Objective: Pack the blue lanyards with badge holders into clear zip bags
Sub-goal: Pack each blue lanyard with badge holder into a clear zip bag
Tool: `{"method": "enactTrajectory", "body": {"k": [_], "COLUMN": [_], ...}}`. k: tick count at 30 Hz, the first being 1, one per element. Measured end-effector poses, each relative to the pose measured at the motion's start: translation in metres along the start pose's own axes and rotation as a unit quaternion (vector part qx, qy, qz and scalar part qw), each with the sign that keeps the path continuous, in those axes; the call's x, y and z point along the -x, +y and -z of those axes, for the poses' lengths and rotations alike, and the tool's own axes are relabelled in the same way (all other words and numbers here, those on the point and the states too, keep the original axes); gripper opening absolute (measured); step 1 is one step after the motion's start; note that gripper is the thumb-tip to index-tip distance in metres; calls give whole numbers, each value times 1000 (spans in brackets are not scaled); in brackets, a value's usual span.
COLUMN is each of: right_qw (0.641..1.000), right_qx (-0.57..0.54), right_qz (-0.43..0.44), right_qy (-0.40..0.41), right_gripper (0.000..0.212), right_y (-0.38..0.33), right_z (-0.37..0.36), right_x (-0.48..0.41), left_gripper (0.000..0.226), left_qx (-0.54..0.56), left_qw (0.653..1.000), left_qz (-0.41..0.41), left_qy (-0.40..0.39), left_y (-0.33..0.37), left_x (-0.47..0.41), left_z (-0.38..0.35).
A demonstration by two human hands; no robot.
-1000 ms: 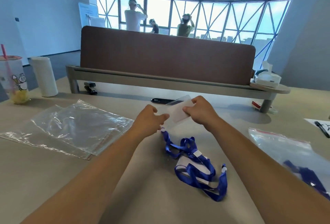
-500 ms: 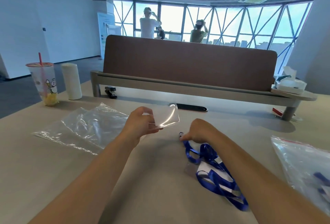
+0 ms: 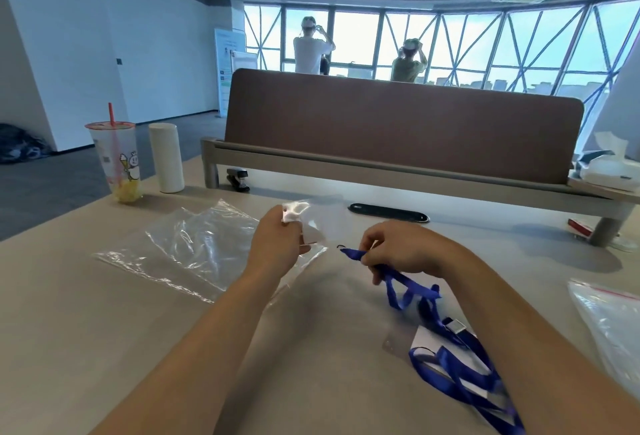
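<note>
The right hand's fingers were curled together, pinching the hook end of a blue lanyard, its strap trailing toward five o'clock into a heap of lanyards. The left hand gripped a clear badge holder. Clear zip bags lay at its nine o'clock on the table.

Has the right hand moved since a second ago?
Yes. The right hand let go of the badge holder and drew back toward the person, away from the black cable slot, to pinch the blue lanyard.
</note>
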State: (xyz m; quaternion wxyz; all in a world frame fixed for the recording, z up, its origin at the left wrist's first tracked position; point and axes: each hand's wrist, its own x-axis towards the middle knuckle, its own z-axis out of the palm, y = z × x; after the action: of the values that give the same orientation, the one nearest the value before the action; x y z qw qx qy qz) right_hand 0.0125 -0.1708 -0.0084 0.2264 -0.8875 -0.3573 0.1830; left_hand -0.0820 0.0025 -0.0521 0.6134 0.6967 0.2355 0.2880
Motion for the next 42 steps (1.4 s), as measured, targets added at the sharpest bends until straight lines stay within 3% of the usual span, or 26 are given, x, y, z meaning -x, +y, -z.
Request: {"method": "enactTrajectory", "body": {"k": [7, 13, 22, 33, 38, 42], "right_qw": [993, 982, 969, 977, 978, 980], "right_qx": [45, 139, 148, 128, 122, 114], "right_qz": [81, 94, 121, 107, 111, 115], "right_qy": [73, 83, 160, 135, 126, 118], "right_gripper": [13, 23, 11, 9, 5, 7], "right_y": [-18, -19, -14, -11, -15, -14], "right_z": [3, -2, 1, -4, -7, -8], "right_x": [3, -1, -5, -7, -7, -8], "left_gripper": [22, 19, 21, 16, 20, 10], "left_qx": [-87, -128, -146, -92, -138, -150], "left_qw": [995, 989, 979, 978, 973, 971], "left_qz": [-44, -27, 7, -1, -16, -13], "left_qy": [-14, -69, -144, -187, -182, -185], "left_y": [4, 4, 5, 5, 7, 5], "left_x": [4, 9, 19, 22, 23, 21], "left_z": [-2, -8, -17, -14, -14, -12]}}
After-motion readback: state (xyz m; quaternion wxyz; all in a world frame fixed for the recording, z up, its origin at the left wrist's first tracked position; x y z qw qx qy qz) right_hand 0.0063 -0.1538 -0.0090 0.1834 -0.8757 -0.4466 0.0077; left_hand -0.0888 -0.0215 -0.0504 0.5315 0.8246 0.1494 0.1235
